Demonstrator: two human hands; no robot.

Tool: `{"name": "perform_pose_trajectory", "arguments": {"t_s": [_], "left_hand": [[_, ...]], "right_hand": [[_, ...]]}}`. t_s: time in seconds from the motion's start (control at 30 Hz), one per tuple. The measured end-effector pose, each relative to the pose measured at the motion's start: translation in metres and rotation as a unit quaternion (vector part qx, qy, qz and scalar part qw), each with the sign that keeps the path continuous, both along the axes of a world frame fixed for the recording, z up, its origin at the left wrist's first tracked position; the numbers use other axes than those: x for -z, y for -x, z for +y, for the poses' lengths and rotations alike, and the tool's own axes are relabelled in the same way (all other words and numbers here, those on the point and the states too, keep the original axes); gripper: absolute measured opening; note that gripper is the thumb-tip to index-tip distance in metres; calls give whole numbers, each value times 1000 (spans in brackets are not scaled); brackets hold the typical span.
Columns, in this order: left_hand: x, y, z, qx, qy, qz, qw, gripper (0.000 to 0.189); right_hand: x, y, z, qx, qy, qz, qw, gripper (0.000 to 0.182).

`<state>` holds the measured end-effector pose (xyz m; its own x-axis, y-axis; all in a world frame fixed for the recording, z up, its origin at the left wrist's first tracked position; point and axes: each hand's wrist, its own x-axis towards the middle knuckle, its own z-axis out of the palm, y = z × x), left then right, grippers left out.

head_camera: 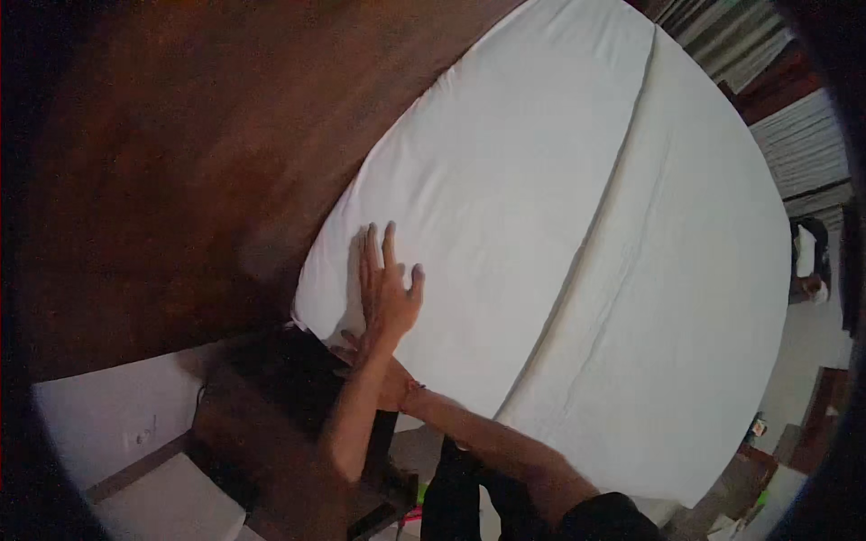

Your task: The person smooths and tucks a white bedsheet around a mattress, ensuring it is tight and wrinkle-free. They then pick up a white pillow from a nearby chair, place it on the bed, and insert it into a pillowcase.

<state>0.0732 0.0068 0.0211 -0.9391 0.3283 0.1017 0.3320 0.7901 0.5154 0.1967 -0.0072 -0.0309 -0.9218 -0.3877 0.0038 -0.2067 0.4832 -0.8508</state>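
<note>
A mattress covered with a white sheet (487, 223) spreads out before me, its left side against a brown headboard or panel (183, 189). My left hand (392, 297) lies over the sheet near the corner, fingers apart, with nothing held. Lower down, my right hand (389, 385) reaches to the mattress edge beneath my left forearm, and a thin red band circles its wrist. Part of this hand is hidden by the left forearm, so its grip on the sheet is unclear. A long fold or fabric edge (582, 250) runs lengthwise across the bed.
Close by on the left stands a dark bedside table (270, 406), with a pale wall (135, 412) and a light-coloured slab or box (176, 497) beyond. Striped curtains (802, 145) hang at the upper right. Brown furniture (822, 419) stands at the far right.
</note>
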Motion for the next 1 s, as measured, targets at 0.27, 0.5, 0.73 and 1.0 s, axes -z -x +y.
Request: {"name": "perform_pose_trajectory", "arguments": {"t_s": [0.27,0.5,0.73,1.0], "left_hand": [[40,-22,-48,-54,161,-38,985,69],[42,-25,-79,-169,183,-91,964,75],[35,-11,-86,-147,262,-166,939,76],[-56,-99,-69,150,437,-365,809,50]], "right_hand": [[10,-1,230,211,-252,135,935,62],[-9,-2,164,222,-423,-14,878,91],[-53,-68,49,-22,-310,-40,950,96],[-92,-110,28,15,44,-240,970,53]]}}
